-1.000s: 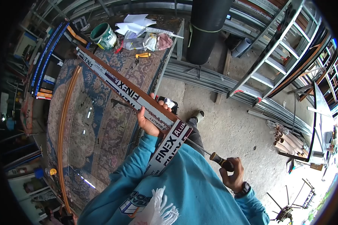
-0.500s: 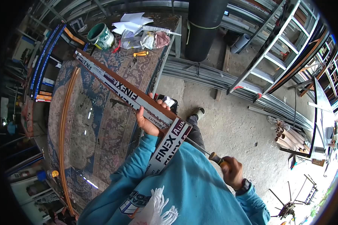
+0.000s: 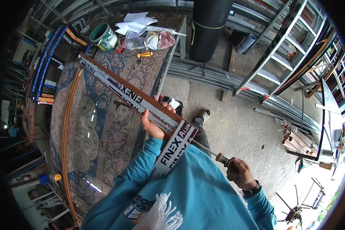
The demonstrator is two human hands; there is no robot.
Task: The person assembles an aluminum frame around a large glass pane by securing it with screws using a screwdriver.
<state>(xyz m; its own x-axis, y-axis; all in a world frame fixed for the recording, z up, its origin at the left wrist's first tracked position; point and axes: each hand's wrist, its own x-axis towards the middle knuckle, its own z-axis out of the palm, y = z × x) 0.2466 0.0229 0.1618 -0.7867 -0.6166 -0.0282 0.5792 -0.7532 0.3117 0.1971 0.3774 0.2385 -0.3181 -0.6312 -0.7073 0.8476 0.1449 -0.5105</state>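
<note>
My left hand (image 3: 154, 123) is wrapped around the long bar of an aluminium frame (image 3: 120, 90), close to its corner. Printed "FINEX" film covers the frame, and brown shows along one edge. A shorter bar (image 3: 172, 151) joins at that corner and leans against my blue sweatshirt. In my right hand (image 3: 240, 173) is a screwdriver (image 3: 225, 160) with a dark and yellowish handle, held in closed fingers. Its shaft points at the outer side of the corner, where the tip is hidden behind the short bar.
A patterned carpet (image 3: 115, 142) covers the workbench, with a long brown strip (image 3: 66, 134) lying on it. Farther back are a green paint bucket (image 3: 103, 37), a yellow-handled tool (image 3: 145, 55) and papers. An aluminium ladder (image 3: 278, 61) and stacked metal profiles (image 3: 218, 78) stand right.
My right hand has turned slightly around the screwdriver handle, and the watch face has rolled out of view. The frame has shifted a little right and down in view, still held in my left hand.
</note>
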